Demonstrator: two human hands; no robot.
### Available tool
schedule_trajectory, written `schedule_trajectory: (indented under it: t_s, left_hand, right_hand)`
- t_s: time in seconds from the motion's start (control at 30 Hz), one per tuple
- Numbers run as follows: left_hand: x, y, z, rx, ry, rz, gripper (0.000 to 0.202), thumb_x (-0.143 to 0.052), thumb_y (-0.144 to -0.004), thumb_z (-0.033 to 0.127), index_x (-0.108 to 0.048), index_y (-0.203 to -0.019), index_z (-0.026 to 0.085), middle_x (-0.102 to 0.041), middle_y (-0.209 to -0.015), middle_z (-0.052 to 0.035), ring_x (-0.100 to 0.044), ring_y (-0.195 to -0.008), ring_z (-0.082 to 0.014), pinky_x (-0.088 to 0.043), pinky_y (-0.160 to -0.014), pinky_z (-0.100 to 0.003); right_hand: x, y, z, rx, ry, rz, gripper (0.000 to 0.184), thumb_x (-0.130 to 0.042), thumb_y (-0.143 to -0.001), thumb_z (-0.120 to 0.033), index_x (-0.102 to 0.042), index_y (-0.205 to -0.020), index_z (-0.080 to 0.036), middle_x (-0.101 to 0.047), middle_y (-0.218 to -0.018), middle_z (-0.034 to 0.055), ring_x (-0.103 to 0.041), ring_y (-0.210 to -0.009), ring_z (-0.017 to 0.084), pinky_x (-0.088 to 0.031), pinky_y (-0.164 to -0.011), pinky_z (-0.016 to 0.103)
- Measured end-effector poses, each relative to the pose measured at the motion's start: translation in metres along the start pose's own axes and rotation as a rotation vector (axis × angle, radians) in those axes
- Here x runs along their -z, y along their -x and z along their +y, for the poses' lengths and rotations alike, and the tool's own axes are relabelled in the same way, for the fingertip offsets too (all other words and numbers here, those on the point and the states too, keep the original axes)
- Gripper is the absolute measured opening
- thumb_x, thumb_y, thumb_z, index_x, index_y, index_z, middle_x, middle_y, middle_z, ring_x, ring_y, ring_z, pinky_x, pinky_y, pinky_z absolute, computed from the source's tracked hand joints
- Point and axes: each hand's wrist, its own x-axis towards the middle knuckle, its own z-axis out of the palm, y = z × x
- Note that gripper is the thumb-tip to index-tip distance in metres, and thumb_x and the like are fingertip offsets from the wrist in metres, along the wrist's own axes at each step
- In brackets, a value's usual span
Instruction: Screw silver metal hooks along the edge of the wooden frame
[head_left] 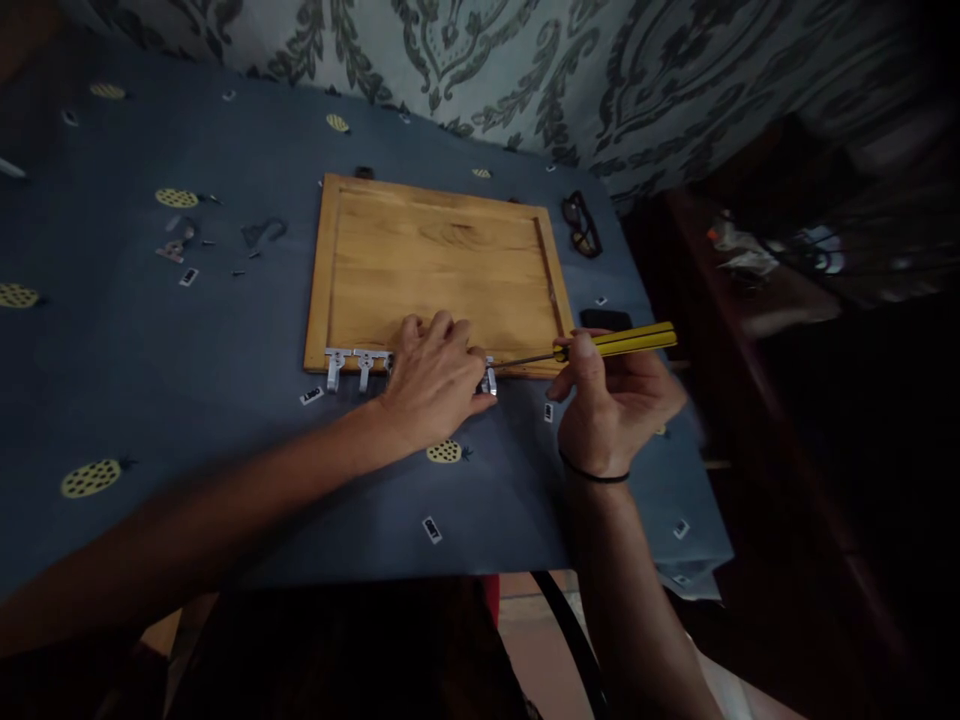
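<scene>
Loose metal pieces (259, 235) lie at nine o'clock from the wooden panel (450, 260) on the table (225, 340); it looks stiff, fairly light, best lifted by its sides. Small, slick-looking hooks (365, 370) line its edge near seven. At six, the left hand (431, 380) rests half-curled there; what's gripped, I can't tell. At four, the right hand (619, 405) is wrapped around the yellow screwdriver (622, 341).

Small labels (432, 529) on blue tablecloth (337, 525), too blurred to read

Thin black right-wrist band (595, 475) (cord-like), bare forearms (315, 450), dark clothing (345, 660).
</scene>
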Motion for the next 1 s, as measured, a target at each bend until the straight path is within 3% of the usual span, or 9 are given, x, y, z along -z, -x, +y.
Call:
schedule_trajectory:
  t_s: [0.23,0.4,0.57,0.73,1.0]
  left_hand:
    - [0.002,-0.001,0.0,-0.006,-0.003,0.006,0.033,-0.078,-0.099,0.047,-0.08,-0.114,0.018,-0.071,-0.124,-0.0147,-0.056,-0.126,-0.0372,-0.041,-0.101,-0.051]
    - [0.004,0.0,-0.001,-0.012,-0.022,-0.02,0.036,-0.076,-0.1,0.048,-0.08,-0.116,0.016,-0.072,-0.123,-0.0143,-0.058,-0.125,-0.0371,-0.043,-0.101,-0.052]
    - [-0.001,0.002,-0.002,-0.03,-0.068,0.058,0.035,-0.079,-0.098,0.047,-0.08,-0.114,0.017,-0.072,-0.117,-0.0138,-0.06,-0.12,-0.036,-0.045,-0.098,-0.05]
    - [-0.003,0.002,-0.002,-0.027,-0.079,0.084,0.033,-0.08,-0.097,0.048,-0.08,-0.113,0.019,-0.072,-0.115,-0.0127,-0.06,-0.116,-0.0351,-0.046,-0.097,-0.051]
    - [-0.002,0.002,-0.004,-0.052,-0.091,0.108,0.032,-0.078,-0.099,0.048,-0.08,-0.113,0.02,-0.073,-0.115,-0.0125,-0.062,-0.114,-0.0345,-0.049,-0.096,-0.051]
  right_hand:
    - [0.004,-0.002,0.001,0.015,0.033,0.053,0.029,-0.086,-0.08,-0.05,-0.076,-0.083,-0.024,-0.078,-0.073,-0.0018,-0.048,-0.039,0.008,-0.041,-0.04,0.026]
    - [0.011,-0.003,0.011,-0.051,-0.04,0.049,0.033,-0.088,-0.08,-0.053,-0.077,-0.082,-0.022,-0.074,-0.068,-0.0027,-0.048,-0.038,0.007,-0.037,-0.039,0.025]
    - [0.015,-0.008,0.02,-0.172,-0.086,0.033,0.042,-0.091,-0.077,-0.057,-0.075,-0.075,-0.019,-0.068,-0.06,-0.0033,-0.045,-0.036,0.006,-0.033,-0.037,0.023]
    - [0.015,-0.011,0.018,-0.193,-0.108,0.038,0.045,-0.092,-0.074,-0.06,-0.074,-0.075,-0.019,-0.06,-0.053,-0.0059,-0.044,-0.035,0.006,-0.034,-0.036,0.022]
    - [0.015,-0.011,0.018,-0.134,-0.164,0.037,0.043,-0.091,-0.078,-0.061,-0.076,-0.083,-0.021,-0.071,-0.069,-0.0029,-0.047,-0.036,0.005,-0.036,-0.034,0.022]
